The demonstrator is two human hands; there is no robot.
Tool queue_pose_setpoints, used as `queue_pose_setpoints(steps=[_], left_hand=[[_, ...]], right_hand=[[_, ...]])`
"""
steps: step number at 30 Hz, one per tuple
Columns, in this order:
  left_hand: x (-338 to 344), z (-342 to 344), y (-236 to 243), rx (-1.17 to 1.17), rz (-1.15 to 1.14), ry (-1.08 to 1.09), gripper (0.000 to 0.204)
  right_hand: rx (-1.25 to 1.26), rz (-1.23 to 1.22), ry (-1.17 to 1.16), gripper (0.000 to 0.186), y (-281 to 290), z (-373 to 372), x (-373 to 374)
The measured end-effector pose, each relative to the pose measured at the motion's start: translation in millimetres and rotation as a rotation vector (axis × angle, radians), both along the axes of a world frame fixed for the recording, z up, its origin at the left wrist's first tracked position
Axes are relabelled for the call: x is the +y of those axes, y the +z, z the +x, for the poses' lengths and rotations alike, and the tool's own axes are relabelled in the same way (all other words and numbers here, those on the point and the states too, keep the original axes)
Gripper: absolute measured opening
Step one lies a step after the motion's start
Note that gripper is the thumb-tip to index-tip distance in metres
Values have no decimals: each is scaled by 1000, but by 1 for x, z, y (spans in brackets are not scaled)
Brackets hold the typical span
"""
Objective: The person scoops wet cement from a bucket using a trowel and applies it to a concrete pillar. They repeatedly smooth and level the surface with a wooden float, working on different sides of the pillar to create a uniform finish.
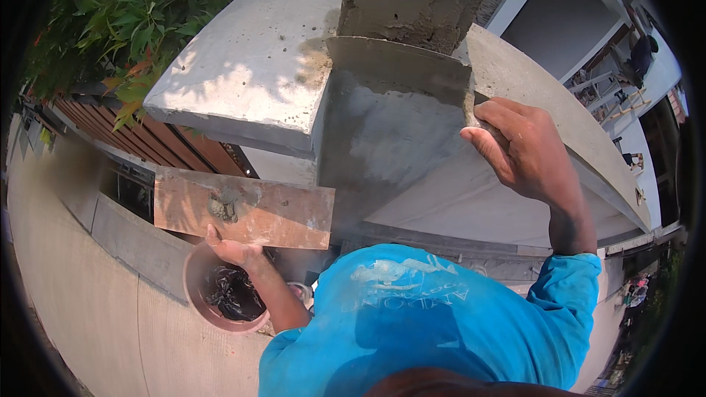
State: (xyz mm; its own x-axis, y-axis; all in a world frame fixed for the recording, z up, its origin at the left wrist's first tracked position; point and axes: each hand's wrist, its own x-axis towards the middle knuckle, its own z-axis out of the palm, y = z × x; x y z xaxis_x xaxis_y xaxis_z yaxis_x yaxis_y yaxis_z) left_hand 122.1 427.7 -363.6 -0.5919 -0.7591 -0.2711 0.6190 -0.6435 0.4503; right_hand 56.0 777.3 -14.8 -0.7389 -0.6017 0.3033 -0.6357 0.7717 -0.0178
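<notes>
My left hand (pixel 234 250) supports a rectangular wooden board (pixel 283 213) from its near edge, the thumb lying on top. A small lump of wet mortar (pixel 221 209) sits on the board left of its middle. My right hand (pixel 526 147) is closed on the right end of a thin, wide grey-brown sheet (pixel 401 62), its edge caked with mortar. The sheet lies against the foot of a mortar-coated pillar (pixel 412 0). Below it is a smooth grey cement face (pixel 397 121). My palm and curled fingers hide part of the grip.
A pale capped ledge (pixel 250 66) with mortar crumbs juts out left of the pillar. A pinkish bucket (pixel 195 287) with dark contents stands below the board. Leafy plants (pixel 125 15) and brown slats (pixel 140 136) are at the left. Another pale ledge (pixel 544 81) curves away right.
</notes>
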Motion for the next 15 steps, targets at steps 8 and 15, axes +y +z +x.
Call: queue_pose_setpoints(steps=[8, 15], left_hand=[[-6, -7, -19, -48, -74, 13, 61], [-17, -6, -28, 22, -81, 23, 56]], right_hand=[[138, -62, 39, 30, 40, -6, 6], [96, -61, 0, 35, 79, -5, 16]])
